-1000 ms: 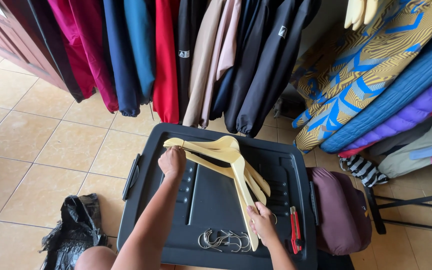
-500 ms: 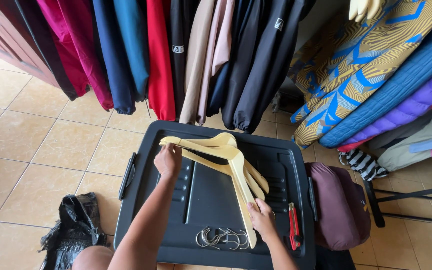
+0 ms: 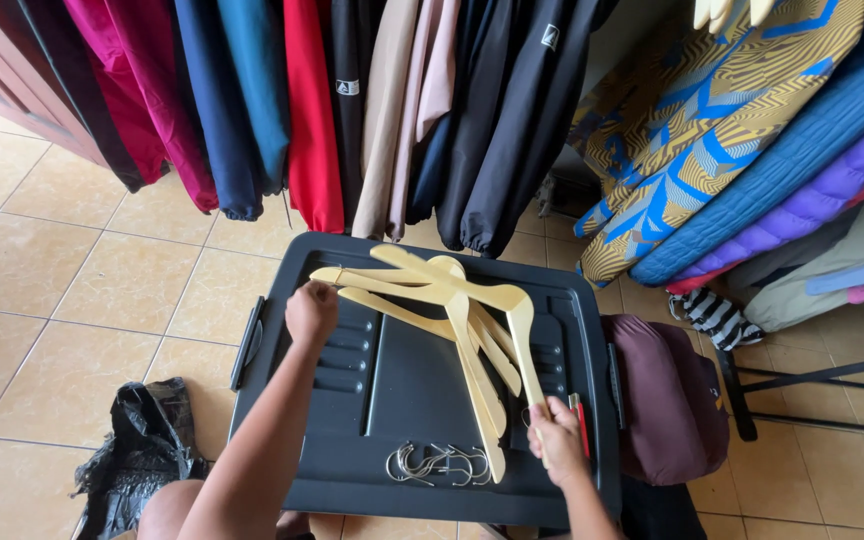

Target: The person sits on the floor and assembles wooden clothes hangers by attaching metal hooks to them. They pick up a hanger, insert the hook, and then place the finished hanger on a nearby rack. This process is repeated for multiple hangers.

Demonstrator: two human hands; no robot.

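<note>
A stack of pale wooden hangers (image 3: 452,320) lies fanned across a black bin lid (image 3: 392,400) in the middle of the frame. The left hand (image 3: 310,312) is closed on the left tips of the stack, at centre left; the right hand (image 3: 555,440) is closed on the lower end of one hanger arm, at lower centre right, just beside a red tool (image 3: 580,425) on the lid. A bunch of loose metal hooks (image 3: 437,465) rests near the lid's lower edge, below the hangers and apart from both hands.

Compared with a second ago, little has shifted — the left hand has slid slightly down and left along the tips and the right hand sits at much the same spot, so the stack looks gripped at both ends rather than lifted; it is touching the lid as before.

Jackets (image 3: 332,110) hang along the top, a maroon bag (image 3: 667,400) sits right of the lid, and a black plastic bag (image 3: 142,450) lies on the tiled floor (image 3: 62,290) at lower left.
</note>
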